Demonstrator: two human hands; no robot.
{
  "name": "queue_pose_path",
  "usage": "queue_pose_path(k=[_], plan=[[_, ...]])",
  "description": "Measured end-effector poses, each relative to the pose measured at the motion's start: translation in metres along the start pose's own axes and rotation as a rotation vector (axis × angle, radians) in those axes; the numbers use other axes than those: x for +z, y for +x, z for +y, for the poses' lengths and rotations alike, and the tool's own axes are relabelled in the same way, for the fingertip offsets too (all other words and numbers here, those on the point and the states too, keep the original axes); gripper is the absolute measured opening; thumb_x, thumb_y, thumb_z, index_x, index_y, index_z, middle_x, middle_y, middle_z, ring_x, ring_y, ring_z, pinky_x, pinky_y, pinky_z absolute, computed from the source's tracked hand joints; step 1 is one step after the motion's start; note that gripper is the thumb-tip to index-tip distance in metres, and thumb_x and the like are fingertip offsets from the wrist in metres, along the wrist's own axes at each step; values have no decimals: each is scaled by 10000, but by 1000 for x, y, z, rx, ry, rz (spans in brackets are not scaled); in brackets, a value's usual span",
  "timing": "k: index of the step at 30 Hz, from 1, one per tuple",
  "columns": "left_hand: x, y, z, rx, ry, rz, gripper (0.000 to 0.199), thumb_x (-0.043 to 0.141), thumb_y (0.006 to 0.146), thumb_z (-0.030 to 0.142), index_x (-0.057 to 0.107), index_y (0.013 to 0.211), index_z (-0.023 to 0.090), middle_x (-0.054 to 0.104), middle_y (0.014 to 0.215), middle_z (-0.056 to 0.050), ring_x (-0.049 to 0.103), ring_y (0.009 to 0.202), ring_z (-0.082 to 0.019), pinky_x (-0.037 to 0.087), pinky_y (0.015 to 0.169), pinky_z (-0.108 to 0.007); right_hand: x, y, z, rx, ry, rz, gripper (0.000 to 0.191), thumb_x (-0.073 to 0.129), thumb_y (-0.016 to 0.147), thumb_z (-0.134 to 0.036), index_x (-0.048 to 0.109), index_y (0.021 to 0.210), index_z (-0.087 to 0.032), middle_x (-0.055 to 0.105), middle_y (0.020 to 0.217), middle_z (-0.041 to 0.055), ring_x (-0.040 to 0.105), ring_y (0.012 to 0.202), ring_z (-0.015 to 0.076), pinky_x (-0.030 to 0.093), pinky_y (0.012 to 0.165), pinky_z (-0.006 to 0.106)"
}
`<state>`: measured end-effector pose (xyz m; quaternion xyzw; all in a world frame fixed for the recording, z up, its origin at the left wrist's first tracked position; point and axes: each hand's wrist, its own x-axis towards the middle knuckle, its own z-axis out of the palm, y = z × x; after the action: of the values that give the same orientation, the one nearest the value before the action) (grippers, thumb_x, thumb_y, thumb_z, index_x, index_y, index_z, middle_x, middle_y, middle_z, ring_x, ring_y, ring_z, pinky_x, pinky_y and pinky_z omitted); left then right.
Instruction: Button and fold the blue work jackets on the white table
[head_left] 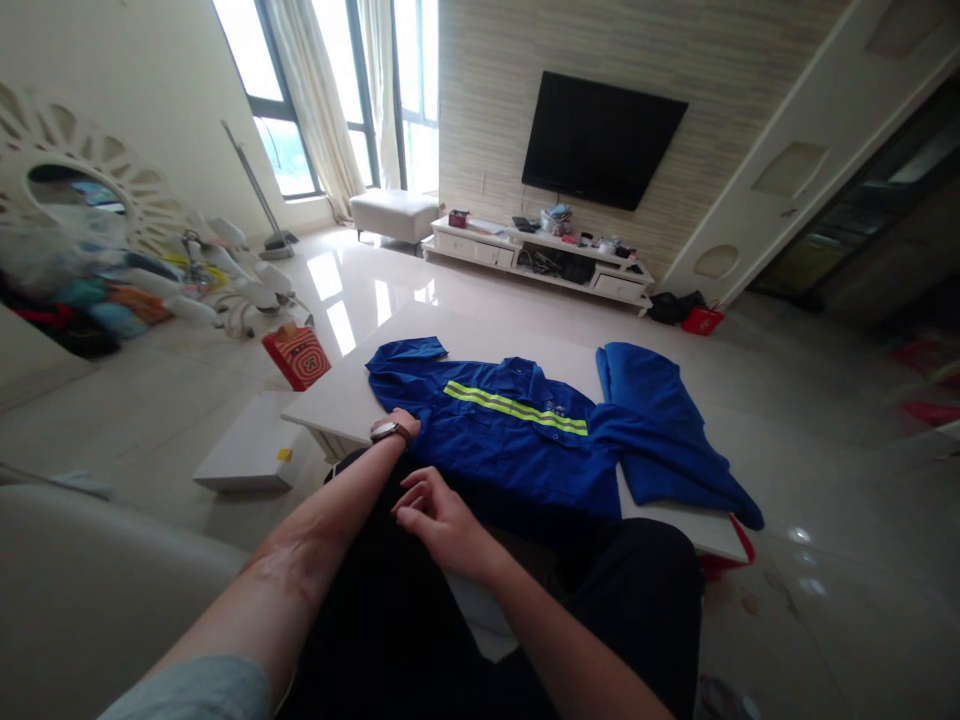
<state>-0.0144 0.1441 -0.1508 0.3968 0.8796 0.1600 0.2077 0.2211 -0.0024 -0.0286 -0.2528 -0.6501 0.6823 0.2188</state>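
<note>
Lying front up on the bench (337, 398), the blue work jacket (510, 445) seems spread for access; the left hand (406, 422) touches its edge, grip unclear, while the right hand (442, 518), apart and empty, hovers above the lap (390, 610).

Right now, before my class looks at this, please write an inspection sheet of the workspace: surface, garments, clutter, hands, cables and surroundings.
Surface: pale table, bare along its far side.
Garments: blue jacket spread out, striped side up; more blue cloth at the right, touching it.
Clutter: white box and red bag left of the table; small items on the cabinet.
Hands: left hand at the jacket's edge, grip unclear; right hand empty, fingers partly curled.
Cables: none seen on the table; dark tangle in the cabinet too small to identify.
Surroundings: television on the wall, glossy floor, windows behind.
</note>
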Motion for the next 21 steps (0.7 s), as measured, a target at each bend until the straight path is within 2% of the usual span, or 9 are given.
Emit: queue_pose_path(k=[2, 4, 7, 9, 12, 16, 17, 19, 21], plan=[[6, -6, 12, -12, 70, 21, 666, 753, 775, 453, 601, 1306, 82, 526, 1429, -339, 417, 1410, -562, 410, 1065, -671, -39, 12, 25, -9, -253, 184, 277, 650, 868, -247, 562, 1129, -226, 659, 1022, 21, 624, 900, 166, 539, 831, 331], [15, -12, 30, 68, 152, 17, 655, 738, 792, 452, 587, 1338, 124, 431, 1530, -307, 315, 1471, -557, 376, 1099, -676, -85, 22, 50, 22, -446, 301, 210, 620, 852, -204, 575, 1056, -212, 646, 1041, 37, 617, 953, 186, 524, 911, 370], [32, -14, 64, 319, 287, -97, 605, 651, 854, 413, 550, 1406, 185, 396, 1582, -262, 281, 1508, -493, 352, 1130, -682, -155, 35, 76, 86, -725, 399, 154, 575, 850, -164, 582, 999, -201, 629, 1077, 69, 597, 1070, 221, 483, 1016, 396], [45, -10, 87, 488, 310, -197, 618, 632, 858, 382, 533, 1445, 216, 364, 1625, -237, 261, 1540, -441, 334, 1161, -674, -196, 45, 82, 156, -901, 423, 159, 553, 864, -159, 593, 1012, -199, 627, 1118, 91, 579, 1126, 237, 467, 1044, 393], [63, -1, 113, 656, 265, -318, 690, 676, 812, 351, 526, 1483, 290, 336, 1678, -155, 265, 1565, -376, 319, 1210, -631, -247, 67, 82, 249, -1122, 414, 233, 517, 910, -184, 611, 1123, -182, 627, 1218, 127, 563, 1186, 253, 464, 1052, 385], [72, 8, 130, 663, 306, -492, 800, 704, 756, 286, 505, 1529, 342, 312, 1696, -145, 210, 1562, -490, 317, 1126, -787, -302, 112, 84, 276, -1337, 380, 445, 479, 960, -189, 552, 1396, -140, 506, 1514, 169, 438, 1420, 259, 414, 1143, 381], [70, 10, 133, 641, 334, -528, 792, 696, 762, 281, 511, 1530, 336, 342, 1678, -168, 246, 1540, -518, 348, 1090, -798, -315, 123, 88, 256, -1386, 359, 500, 471, 972, -189, 513, 1469, -157, 435, 1595, 155, 367, 1487, 255, 393, 1171, 385], [62, 16, 138, 613, 367, -565, 717, 664, 798, 289, 552, 1505, 307, 457, 1598, -210, 425, 1448, -518, 427, 1057, -744, -341, 140, 97, 214, -1467, 245, 559, 459, 999, -213, 458, 1557, -238, 327, 1685, 98, 267, 1556, 251, 381, 1191, 404], [53, 23, 142, 612, 365, -569, 592, 611, 845, 293, 623, 1434, 246, 598, 1459, -232, 605, 1298, -458, 494, 1043, -643, -365, 148, 108, 203, -1499, 67, 552, 475, 1014, -272, 466, 1564, -322, 335, 1689, 55, 307, 1544, 265, 412, 1168, 425]])
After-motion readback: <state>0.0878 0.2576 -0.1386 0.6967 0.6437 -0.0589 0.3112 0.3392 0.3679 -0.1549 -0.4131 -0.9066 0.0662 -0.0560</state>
